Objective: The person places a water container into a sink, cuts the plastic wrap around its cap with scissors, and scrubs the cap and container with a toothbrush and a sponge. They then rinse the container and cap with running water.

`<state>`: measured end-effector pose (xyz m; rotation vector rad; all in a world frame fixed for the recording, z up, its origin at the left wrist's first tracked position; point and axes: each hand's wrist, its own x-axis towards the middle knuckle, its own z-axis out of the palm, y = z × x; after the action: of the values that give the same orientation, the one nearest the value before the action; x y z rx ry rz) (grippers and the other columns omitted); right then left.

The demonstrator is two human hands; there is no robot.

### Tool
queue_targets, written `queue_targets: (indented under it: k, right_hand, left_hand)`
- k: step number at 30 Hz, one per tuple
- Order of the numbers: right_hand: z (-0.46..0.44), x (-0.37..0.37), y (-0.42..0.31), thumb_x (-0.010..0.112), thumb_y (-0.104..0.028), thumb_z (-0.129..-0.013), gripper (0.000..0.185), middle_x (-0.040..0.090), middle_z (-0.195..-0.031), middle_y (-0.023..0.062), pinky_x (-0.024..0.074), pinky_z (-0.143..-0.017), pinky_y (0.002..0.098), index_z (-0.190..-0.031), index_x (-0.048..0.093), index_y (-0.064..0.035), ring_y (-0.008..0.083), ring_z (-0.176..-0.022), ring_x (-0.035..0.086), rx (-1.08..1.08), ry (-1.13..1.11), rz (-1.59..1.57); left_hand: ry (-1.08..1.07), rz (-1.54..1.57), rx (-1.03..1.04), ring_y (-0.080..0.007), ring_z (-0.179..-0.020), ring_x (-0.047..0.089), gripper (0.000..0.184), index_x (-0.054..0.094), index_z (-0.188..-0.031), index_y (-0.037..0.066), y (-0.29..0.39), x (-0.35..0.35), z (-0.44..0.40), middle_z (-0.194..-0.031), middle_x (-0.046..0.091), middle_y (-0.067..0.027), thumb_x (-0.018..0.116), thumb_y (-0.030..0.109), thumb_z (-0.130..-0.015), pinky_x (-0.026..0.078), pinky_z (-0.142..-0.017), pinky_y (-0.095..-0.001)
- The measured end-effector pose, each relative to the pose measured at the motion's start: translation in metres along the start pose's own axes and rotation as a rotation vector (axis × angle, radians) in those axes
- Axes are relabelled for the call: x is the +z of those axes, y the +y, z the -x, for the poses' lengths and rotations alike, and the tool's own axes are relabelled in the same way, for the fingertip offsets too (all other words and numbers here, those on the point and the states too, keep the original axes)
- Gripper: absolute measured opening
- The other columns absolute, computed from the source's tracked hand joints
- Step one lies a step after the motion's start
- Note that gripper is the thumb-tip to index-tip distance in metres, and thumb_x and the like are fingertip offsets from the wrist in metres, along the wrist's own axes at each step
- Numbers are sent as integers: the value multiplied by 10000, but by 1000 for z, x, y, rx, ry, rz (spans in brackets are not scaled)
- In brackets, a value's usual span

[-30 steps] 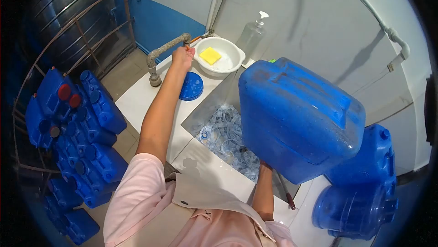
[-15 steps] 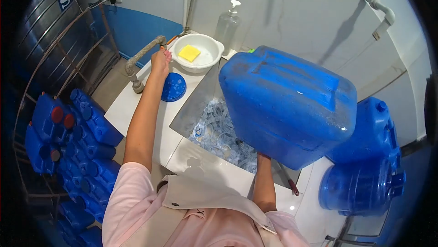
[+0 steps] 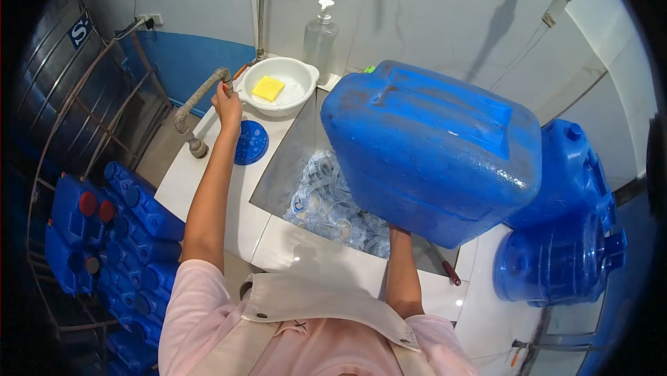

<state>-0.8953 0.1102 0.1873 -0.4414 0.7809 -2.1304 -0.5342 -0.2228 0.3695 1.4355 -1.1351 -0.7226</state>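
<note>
My left hand point(image 3: 226, 105) is closed at the end of a crusted pipe point(image 3: 198, 101), where a small orange handle shows by the fingers. My right hand point(image 3: 399, 235) reaches beneath a large blue jerrycan point(image 3: 431, 146); its fingers are hidden there. The jerrycan lies tilted over a metal sink point(image 3: 281, 185), its broad side facing up. Under it, many clear and bluish plastic rings or caps point(image 3: 333, 202) fill the sink. Beside my left forearm lies a round blue lid point(image 3: 251, 142) with wet spots.
A white basin point(image 3: 295, 101) with a yellow sponge point(image 3: 267, 88) stands behind, near a pump bottle point(image 3: 320, 35). At right are another blue jerrycan point(image 3: 573, 174) and a round blue water bottle point(image 3: 549, 265). A dark-handled tool point(image 3: 450, 272) leans at the sink corner. Several blue containers point(image 3: 132, 258) stand lower left.
The view has shifted slightly. A thin line like a water stream now shows below the wall spout at upper right. My left hand remains by the pipe end, my right under the jerrycan.
</note>
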Motion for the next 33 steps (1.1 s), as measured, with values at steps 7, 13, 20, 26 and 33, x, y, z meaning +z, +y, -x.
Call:
queue_targets:
  k: [7, 13, 20, 26, 33]
  right_hand:
    - [2, 7, -2, 358, -350, -933, 400, 534, -1140, 124, 430, -892, 367, -1163, 501, -55, 255, -1043, 504, -30, 26, -117]
    - [-3, -8, 4, 362, -313, -935, 366, 535, -1133, 119, 405, -914, 360, -1155, 511, -61, 236, -1059, 491, -77, -57, 294]
    - [-3, 4, 1, 334, -291, -956, 380, 483, -1231, 118, 368, -983, 356, -1229, 445, -50, 242, -1141, 444, -104, -43, 117]
    - [-8, -20, 7, 332, -298, -956, 381, 491, -1203, 125, 368, -978, 363, -1224, 446, -52, 247, -1118, 449, -101, -174, 259]
    - [3, -33, -33, 343, -298, -960, 402, 473, -1221, 129, 369, -975, 356, -1267, 408, -47, 247, -1114, 445, -214, 18, 30]
  left_hand:
    - [-22, -65, 146, -290, -1148, 419, 520, 366, -1311, 11, -1, -4, -4, -1247, 386, -168, 477, 93, -810, 317, -991, -339]
    - [-29, -40, 154, -288, -1150, 430, 497, 384, -1291, -2, -6, -3, -7, -1244, 392, -167, 465, 79, -808, 323, -991, -343]
    - [-15, -75, 223, -309, -1106, 471, 443, 421, -1236, -13, -13, -2, -8, -1180, 454, -191, 468, 60, -802, 346, -971, -372]
    - [-160, -561, 577, -343, -1180, 423, 393, 470, -1187, 7, -34, -21, 44, -1212, 487, -189, 499, 162, -827, 350, -968, -406]
    - [-621, -346, 333, -296, -1046, 542, 527, 436, -1258, -38, -16, -40, 7, -1205, 523, -209, 453, 349, -901, 378, -939, -356]
